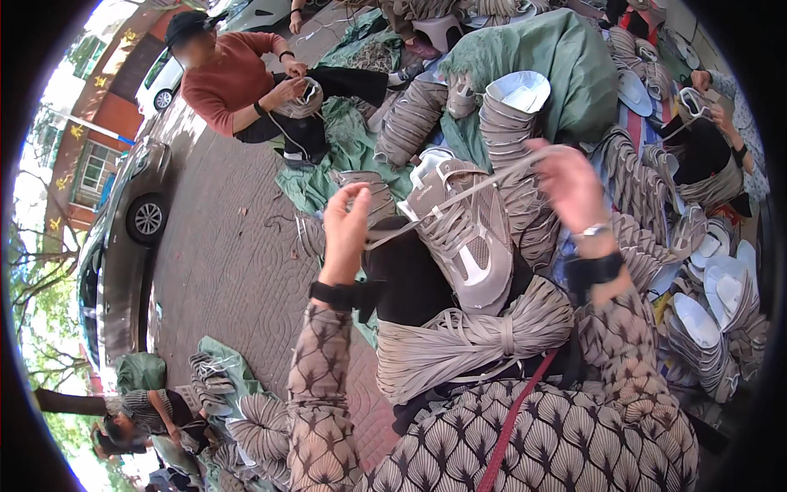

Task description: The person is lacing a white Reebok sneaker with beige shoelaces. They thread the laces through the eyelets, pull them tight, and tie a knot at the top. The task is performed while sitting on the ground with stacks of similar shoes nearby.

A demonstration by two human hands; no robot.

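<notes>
A grey car (123,246) is parked at the far left on patterned paving. A person in a red top (234,78) sits beyond it, holding a shoe upper. Nearer, the left hand (346,230) is raised, fingers pinched on a pale lace (459,197). The lace runs across a grey sneaker (463,234) resting on the lap, above a tied bundle of laces (471,336). The right hand (570,184) grips the lace's other end. Stacked shoe uppers (705,320) lie at right.

Cloth and mesh in my hands

The shoe (463,238) I held was matt grey mesh with smooth pale panels; its lace (484,184) and the bundle (471,336) were flat woven cloth.
</notes>
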